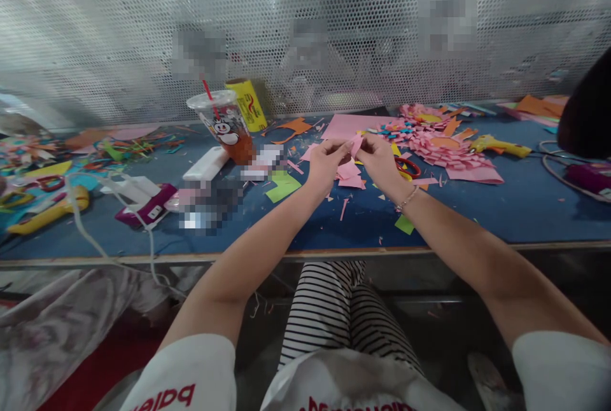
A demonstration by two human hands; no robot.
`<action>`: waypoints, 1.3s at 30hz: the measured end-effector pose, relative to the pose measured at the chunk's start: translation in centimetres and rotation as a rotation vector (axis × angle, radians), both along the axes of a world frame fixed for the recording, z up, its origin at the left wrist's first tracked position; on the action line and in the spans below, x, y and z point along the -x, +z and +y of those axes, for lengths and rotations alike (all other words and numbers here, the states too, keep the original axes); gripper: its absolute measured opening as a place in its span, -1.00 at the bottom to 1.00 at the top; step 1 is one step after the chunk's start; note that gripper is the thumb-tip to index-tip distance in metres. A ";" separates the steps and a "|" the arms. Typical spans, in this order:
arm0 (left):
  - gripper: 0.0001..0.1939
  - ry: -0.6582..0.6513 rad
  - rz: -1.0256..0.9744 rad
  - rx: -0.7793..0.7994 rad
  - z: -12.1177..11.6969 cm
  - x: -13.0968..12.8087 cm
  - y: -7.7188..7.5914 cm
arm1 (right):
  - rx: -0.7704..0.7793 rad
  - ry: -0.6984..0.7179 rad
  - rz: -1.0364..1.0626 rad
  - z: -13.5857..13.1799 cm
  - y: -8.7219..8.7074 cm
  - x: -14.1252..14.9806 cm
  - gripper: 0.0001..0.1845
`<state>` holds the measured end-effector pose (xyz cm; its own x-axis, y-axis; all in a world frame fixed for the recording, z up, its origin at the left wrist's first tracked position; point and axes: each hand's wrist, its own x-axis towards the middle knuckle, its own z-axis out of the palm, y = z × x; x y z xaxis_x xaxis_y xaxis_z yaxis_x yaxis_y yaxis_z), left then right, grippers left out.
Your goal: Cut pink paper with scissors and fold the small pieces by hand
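Note:
A small piece of pink paper (356,144) is pinched between the fingertips of both hands, raised a little over the blue table. My left hand (328,160) has its fingers closed on the paper's left side. From the right, my right hand (377,158) grips the same piece, and a bracelet circles that wrist. Beneath the hands lie more pink paper pieces (350,174). Red-and-yellow-handled scissors (408,169) rest beside my right hand, their blades mostly hidden. Just beyond the hands, a larger pink sheet (356,126) lies flat.
A pink paper heap (442,137) and a yellow glue gun (501,145) lie at right. A drink cup with a straw (226,128) stands at back left beside a yellow can (248,105). Cords run past a purple power strip (146,205). Perforated metal (363,10) walls the back.

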<state>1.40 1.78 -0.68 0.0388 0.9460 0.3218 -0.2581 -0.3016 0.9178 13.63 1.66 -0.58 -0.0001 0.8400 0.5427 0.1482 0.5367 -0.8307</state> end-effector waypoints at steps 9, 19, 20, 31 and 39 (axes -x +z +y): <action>-0.85 0.010 -0.140 0.074 0.4 0.3 0.0 | 0.037 0.084 0.100 0.2 -0.2 0.6 -0.75; -0.81 -0.006 -0.061 0.023 1.1 0.7 -0.2 | 0.006 -0.013 0.102 0.4 0.1 -0.1 -0.81; -0.80 -0.001 -0.039 0.013 1.1 0.7 -0.2 | 0.009 -0.012 0.110 0.5 0.0 -0.1 -0.81; -0.79 0.056 0.056 -0.061 0.9 0.7 -0.2 | -0.041 -0.032 0.065 1.7 -0.9 -0.5 -0.81; -0.85 0.099 0.124 -0.090 0.7 0.8 -0.2 | 0.092 0.164 0.043 1.4 -0.9 -0.2 -0.73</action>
